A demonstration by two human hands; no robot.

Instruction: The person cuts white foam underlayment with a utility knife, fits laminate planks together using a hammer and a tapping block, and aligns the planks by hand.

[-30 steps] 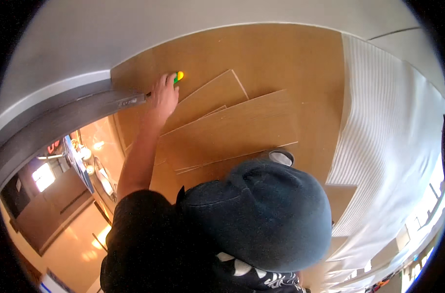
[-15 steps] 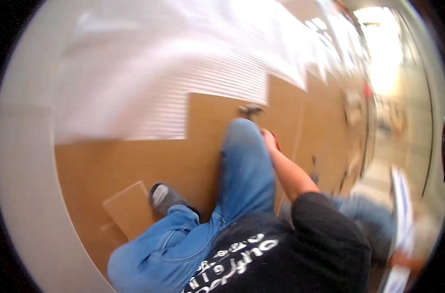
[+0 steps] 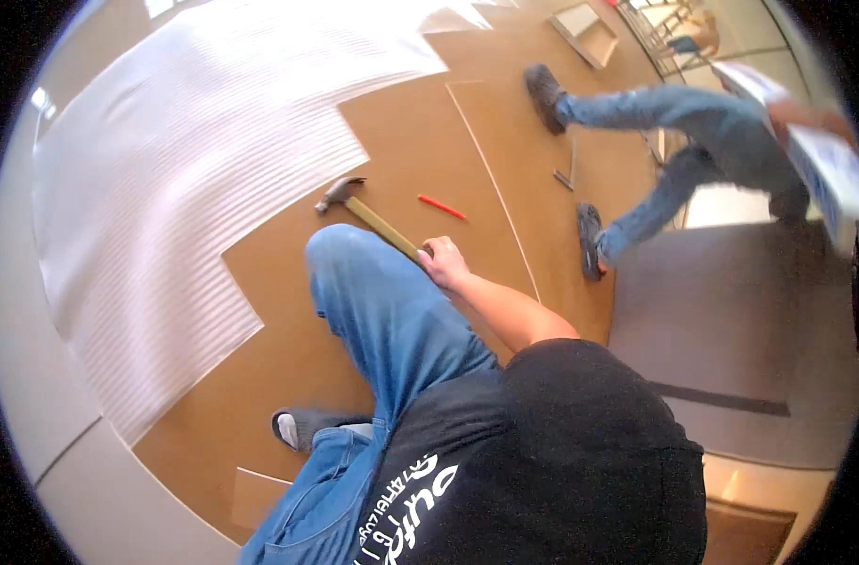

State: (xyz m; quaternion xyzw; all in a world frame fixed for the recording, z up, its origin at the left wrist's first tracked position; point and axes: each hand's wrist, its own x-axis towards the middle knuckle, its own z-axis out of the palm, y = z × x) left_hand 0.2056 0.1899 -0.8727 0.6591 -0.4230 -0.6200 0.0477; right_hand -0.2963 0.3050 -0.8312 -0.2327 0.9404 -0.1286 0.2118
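Note:
My right hand (image 3: 444, 262) is closed around the wooden handle of a claw hammer (image 3: 382, 224), beside my raised knee. The hammer's metal head points away from me, low over the brown floor boards (image 3: 500, 202). A red pencil-like stick (image 3: 442, 207) lies on the boards just beyond the hammer. Farther left, white ribbed sheeting (image 3: 194, 160) meets the boards along a stepped edge. My left hand does not show.
On the right another person in jeans (image 3: 684, 108) strides past, carrying a long white and blue package (image 3: 816, 155). An open box-like tray (image 3: 585, 36) stands at the far edge. A grey wall (image 3: 34, 367) runs along the left, and a dark panel (image 3: 707, 320) at the right.
My view has swung to the right and sharpened. The hammer, still in my right hand, now shows along its handle. The other person has come more fully into view.

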